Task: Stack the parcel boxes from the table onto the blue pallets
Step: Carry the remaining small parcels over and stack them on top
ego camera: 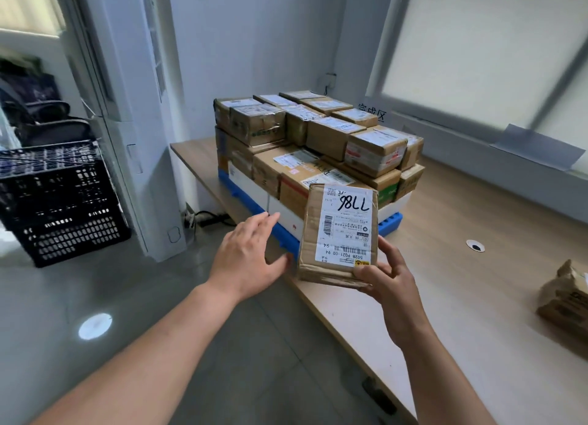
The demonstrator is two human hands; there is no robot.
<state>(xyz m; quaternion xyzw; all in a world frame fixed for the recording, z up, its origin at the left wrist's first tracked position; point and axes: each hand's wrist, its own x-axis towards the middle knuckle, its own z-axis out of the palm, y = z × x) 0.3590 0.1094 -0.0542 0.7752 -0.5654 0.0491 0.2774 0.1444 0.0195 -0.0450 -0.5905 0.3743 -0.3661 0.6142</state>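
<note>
Parcel box [340,233]: a small brown corrugated carton, taped, shipping label uppermost. It is held in the air over the worktop [461,265] edge, just in front of the near corner of the blue pallet [285,233]. The right grip [391,278] pinches its near right corner, thumb on the labelled face and fingers round the right side. The left grip [248,256] is spread flat just beside the box's left side; contact cannot be confirmed. The box is judged light, since one corner pinch bears it. The board is creased and its near edge crushed, so it will likely give under pressure. A hold on two opposite side walls is advised, clear of the glossy label and tape. The pallet stack [318,132] is several tiers high with an uneven top. The worktop is smooth pale laminate with a cable grommet [475,246], and further parcels [566,297] lie at its right edge. The floor [143,297] is grey tile, with a black crate [63,202] at left.
</note>
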